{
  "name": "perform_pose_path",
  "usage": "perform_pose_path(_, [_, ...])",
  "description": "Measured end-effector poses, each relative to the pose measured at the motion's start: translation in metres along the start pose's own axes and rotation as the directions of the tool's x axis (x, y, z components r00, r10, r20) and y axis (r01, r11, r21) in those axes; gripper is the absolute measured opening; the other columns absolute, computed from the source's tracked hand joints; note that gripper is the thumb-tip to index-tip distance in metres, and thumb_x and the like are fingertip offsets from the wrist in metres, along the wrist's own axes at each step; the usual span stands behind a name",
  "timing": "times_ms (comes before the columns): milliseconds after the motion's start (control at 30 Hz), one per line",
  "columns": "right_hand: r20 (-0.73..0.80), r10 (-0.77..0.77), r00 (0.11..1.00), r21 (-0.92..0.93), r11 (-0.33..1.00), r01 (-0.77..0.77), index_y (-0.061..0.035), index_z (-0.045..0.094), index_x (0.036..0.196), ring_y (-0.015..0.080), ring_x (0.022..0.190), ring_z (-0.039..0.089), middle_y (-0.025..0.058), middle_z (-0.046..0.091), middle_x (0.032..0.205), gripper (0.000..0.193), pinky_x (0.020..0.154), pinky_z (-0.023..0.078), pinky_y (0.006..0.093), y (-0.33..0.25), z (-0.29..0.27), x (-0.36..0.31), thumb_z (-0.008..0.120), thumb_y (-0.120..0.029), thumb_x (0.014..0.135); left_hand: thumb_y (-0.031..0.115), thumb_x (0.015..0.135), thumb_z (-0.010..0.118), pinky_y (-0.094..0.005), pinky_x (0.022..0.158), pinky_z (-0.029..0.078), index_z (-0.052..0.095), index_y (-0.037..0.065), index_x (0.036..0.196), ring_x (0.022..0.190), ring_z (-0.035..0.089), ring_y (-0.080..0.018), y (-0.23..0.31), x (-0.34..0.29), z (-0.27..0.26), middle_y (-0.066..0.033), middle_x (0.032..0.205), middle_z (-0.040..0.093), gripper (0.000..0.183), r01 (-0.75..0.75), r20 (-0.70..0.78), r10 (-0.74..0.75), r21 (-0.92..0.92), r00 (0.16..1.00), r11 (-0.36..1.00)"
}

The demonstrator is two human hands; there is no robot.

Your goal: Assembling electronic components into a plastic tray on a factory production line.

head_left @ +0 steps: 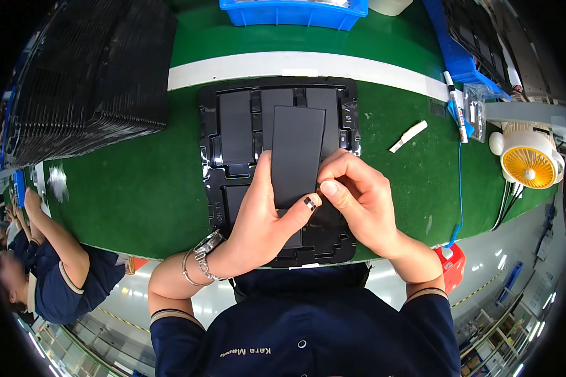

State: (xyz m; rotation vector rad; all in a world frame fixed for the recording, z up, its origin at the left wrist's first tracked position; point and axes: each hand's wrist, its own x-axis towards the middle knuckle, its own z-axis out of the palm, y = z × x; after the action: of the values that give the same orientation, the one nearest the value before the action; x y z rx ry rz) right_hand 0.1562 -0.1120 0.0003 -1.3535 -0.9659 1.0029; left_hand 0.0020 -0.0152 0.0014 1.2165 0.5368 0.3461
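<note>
My left hand [261, 213] holds a flat black rectangular panel [299, 147] upright over the tray, fingers behind it and thumb across its lower edge. A small dark-and-silver piece [310, 203] shows at the thumb's tip; whether it is joined to the panel I cannot tell. My right hand [358, 198] is closed in a pinch at the panel's lower right edge, and what lies between its fingertips is hidden. Under both hands lies a black moulded tray [209, 213], with similar dark flat panels [235, 119] in its pockets.
A tall stack of black trays [100, 69] stands at the left. Behind the white strip [245, 65] is a blue bin [295, 14]. To the right are a white tube-like item [409, 136], a marker [450, 81] and a small fan [528, 164]. A co-worker [63, 270] sits at left.
</note>
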Motion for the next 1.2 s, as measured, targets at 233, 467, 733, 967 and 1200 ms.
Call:
perform_pose_path(233, [-0.022,-0.097,0.995,-0.205,0.975,0.091,0.001,0.057,0.089,0.0181,0.073,0.056,0.0076,0.057,0.082,0.008,0.068,0.047,0.0298,-0.002,0.001,0.001,0.062,-0.005,0.093,0.003,0.093,0.06,-0.0305,0.098,0.042,0.03,-0.002,0.132,0.111,0.051,-0.0126,0.0,0.0,0.001,-0.0095,0.119,0.051,0.05,0.022,-0.005,-0.022,0.041,1.0,0.999])
perform_pose_path(467, [-0.04,-0.026,0.999,0.043,0.999,0.028,0.0007,0.059,0.103,0.017,0.086,0.06,0.0077,0.06,0.098,0.017,0.078,0.049,0.0299,0.001,-0.014,0.005,0.065,-0.011,0.092,0.007,0.094,0.058,-0.0283,0.079,0.047,0.038,0.0,0.13,0.089,0.055,-0.012,0.005,0.007,-0.015,-0.0073,0.107,0.053,0.041,0.252,0.228,-0.188,-0.3,0.955,0.92])
perform_pose_path(733, [-0.139,-0.116,0.984,-0.191,0.978,0.088,0.0032,0.059,0.074,0.0136,0.062,0.048,0.0047,0.051,0.069,0.03,0.055,0.036,0.0285,-0.003,-0.021,0.011,0.068,-0.021,0.09,0.028,0.104,0.034,-0.0205,0.039,0.024,0.051,0.001,0.103,0.041,0.03,-0.0027,0.011,0.009,-0.009,0.0068,0.052,0.034,0.032,0.755,0.698,-0.355,-0.413,0.622,0.509])
perform_pose_path(967, [-0.164,-0.146,0.976,-0.293,0.951,0.093,0.0027,0.06,0.072,0.0128,0.059,0.044,0.0039,0.046,0.066,0.029,0.052,0.033,0.0292,-0.006,-0.023,0.008,0.07,-0.02,0.088,0.023,0.102,0.036,-0.0202,0.039,0.023,0.052,0.002,0.093,0.04,0.028,-0.0027,0.013,0.008,-0.006,0.0072,0.052,0.032,0.028,0.756,0.704,-0.355,-0.398,0.615,0.519])
perform_pose_path(1200, [-0.084,-0.112,0.99,-0.265,0.96,0.087,-0.0028,0.068,0.108,0.0108,0.064,0.046,0.0034,0.048,0.074,0.025,0.057,0.037,0.0277,-0.015,-0.028,0.013,0.064,-0.019,0.089,0.04,0.107,0.032,-0.0207,0.044,0.026,0.049,0.004,0.098,0.049,0.033,-0.004,0.005,0.0,-0.006,0.0033,0.064,0.039,0.041,0.423,0.388,-0.324,-0.201,0.863,0.884])
